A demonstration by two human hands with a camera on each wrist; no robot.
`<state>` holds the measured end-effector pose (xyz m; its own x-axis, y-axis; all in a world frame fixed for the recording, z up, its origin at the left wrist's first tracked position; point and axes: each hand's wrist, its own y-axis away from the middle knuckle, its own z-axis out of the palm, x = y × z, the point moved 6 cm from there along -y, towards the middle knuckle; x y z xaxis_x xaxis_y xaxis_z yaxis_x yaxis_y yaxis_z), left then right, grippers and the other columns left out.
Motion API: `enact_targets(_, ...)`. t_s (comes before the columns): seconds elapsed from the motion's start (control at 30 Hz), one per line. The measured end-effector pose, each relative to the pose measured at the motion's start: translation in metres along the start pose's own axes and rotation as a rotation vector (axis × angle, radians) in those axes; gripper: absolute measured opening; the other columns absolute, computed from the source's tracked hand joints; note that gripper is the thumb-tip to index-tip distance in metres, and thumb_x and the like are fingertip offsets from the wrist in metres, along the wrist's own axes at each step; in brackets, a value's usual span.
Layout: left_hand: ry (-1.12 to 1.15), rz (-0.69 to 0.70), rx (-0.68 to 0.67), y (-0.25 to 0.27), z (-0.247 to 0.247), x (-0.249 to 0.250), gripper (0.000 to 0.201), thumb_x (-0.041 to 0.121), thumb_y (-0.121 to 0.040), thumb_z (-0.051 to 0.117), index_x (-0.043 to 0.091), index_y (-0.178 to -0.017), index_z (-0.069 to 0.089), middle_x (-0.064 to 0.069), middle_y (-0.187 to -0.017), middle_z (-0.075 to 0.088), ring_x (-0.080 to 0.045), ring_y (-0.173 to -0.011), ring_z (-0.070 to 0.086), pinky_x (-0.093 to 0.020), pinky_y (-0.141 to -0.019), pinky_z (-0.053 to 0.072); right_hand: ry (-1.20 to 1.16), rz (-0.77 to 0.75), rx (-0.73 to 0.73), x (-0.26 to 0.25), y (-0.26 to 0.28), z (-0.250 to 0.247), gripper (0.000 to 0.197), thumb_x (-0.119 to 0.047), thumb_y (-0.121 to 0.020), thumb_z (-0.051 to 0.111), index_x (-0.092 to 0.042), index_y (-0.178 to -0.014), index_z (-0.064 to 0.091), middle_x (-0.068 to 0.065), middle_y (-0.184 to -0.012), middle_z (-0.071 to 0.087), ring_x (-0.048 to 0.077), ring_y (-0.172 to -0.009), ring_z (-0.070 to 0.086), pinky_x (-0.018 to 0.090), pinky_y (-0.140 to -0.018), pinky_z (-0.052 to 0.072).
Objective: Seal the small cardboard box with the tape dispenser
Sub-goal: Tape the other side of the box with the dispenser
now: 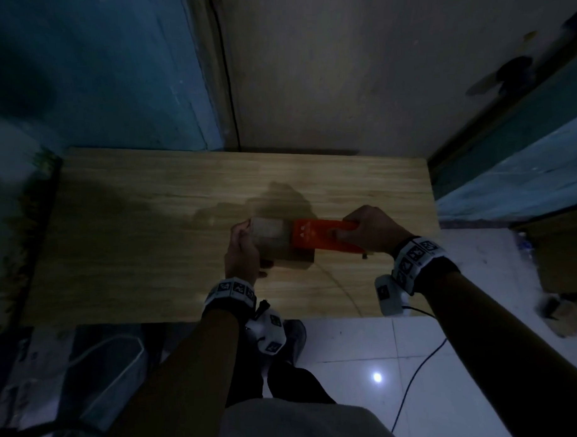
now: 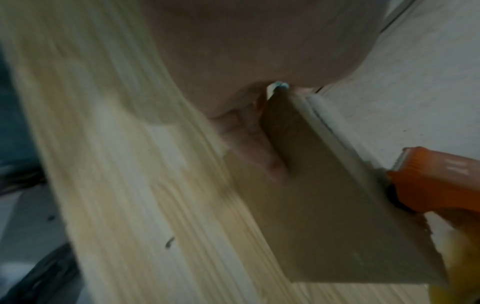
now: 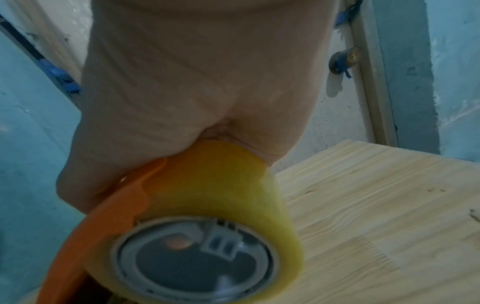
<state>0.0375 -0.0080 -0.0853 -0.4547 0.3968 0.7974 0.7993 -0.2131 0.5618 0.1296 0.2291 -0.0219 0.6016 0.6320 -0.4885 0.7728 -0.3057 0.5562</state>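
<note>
A person stands at the near edge of a pale wooden worktop [image 1: 133,204] in a dim room, both hands on the job. The small cardboard box [image 1: 268,238] sits on the worktop right of its middle and closer to the near edge than to the far one. The left hand [image 1: 242,252] holds the box at its left end, fingers curled over the far-left corner and thumb against the near side; the left wrist view shows fingers pressed to the box's side wall [image 2: 324,195]. The right hand [image 1: 369,230] grips the handle of the orange tape dispenser [image 1: 317,235], fingers wrapped round it, and the dispenser's front end lies on the right part of the box top, its body reaching off the box toward the worktop's right edge. From the right wrist, the yellowish tape roll [image 3: 221,185] on its grey hub fills the lower frame, sitting in the dispenser's orange frame [image 3: 103,205] under the palm. Both wrists wear bands with black-and-white markers [image 1: 412,256]. A white tiled floor [image 1: 367,346] with a dark cable lies below the near edge.
</note>
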Motion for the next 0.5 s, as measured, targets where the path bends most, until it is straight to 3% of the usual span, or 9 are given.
enact_targets(0.07,-0.118,0.052,0.003,-0.003,-0.003,0.006,0.033,0.048,-0.099,0.023,0.034,-0.119,0.046,-0.005,-0.102,0.062,-0.028,-0.068,0.069,-0.028,-0.044,0.053,-0.024,0.008,0.008,0.0,-0.001,0.0,0.037,-0.048,-0.086,0.066,-0.023,-0.059,0.062,-0.004,-0.057,0.061,0.009,-0.048,0.059,0.021,-0.044,0.042)
enact_targets(0.1,-0.17,0.064,0.001,-0.004,-0.005,0.008,0.033,0.05,-0.099,0.024,0.034,-0.119,0.045,-0.006,-0.099,0.064,-0.028,-0.067,0.069,-0.026,-0.043,0.051,-0.04,0.01,0.009,-0.001,-0.002,0.0,0.037,-0.048,-0.086,0.066,-0.023,-0.059,0.063,-0.004,-0.057,0.062,0.009,-0.047,0.058,0.022,-0.044,0.042)
enact_targets(0.2,-0.237,0.052,-0.006,-0.012,-0.011,0.006,0.037,0.052,-0.097,0.027,0.034,-0.128,0.04,-0.009,-0.098,0.067,-0.029,-0.068,0.068,-0.039,-0.06,0.059,-0.052,0.004,0.002,-0.007,-0.005,0.003,0.036,-0.047,-0.085,0.067,-0.02,-0.063,0.065,-0.001,-0.06,0.063,0.01,-0.049,0.059,0.022,-0.044,0.044)
enact_targets(0.27,-0.266,0.06,0.002,-0.014,-0.017,0.003,0.044,0.059,-0.095,0.024,0.039,-0.131,0.035,-0.011,-0.1,0.067,-0.031,-0.07,0.07,-0.039,-0.063,0.058,-0.067,-0.006,-0.016,-0.015,-0.009,0.007,0.035,-0.047,-0.085,0.068,-0.018,-0.066,0.066,0.001,-0.062,0.064,0.012,-0.049,0.06,0.021,-0.042,0.044)
enact_targets(0.4,-0.279,0.057,0.061,-0.015,-0.038,-0.001,0.048,0.066,-0.091,0.021,0.045,-0.133,0.034,-0.012,-0.119,0.062,-0.036,-0.084,0.066,-0.049,-0.078,0.057,-0.072,-0.023,-0.05,-0.034,-0.019,0.016,0.035,-0.05,-0.084,0.068,-0.018,-0.069,0.068,0.002,-0.065,0.067,0.013,-0.05,0.062,0.021,-0.044,0.047)
enact_targets(0.5,-0.417,0.062,0.1,-0.015,-0.054,0.001,0.046,0.06,-0.095,0.02,0.04,-0.133,0.037,-0.015,-0.117,0.062,-0.037,-0.091,0.063,-0.039,-0.08,0.05,-0.064,-0.039,-0.077,-0.049,-0.024,0.026,0.037,-0.051,-0.084,0.068,-0.016,-0.073,0.07,0.003,-0.068,0.069,0.015,-0.054,0.065,0.023,-0.046,0.049)
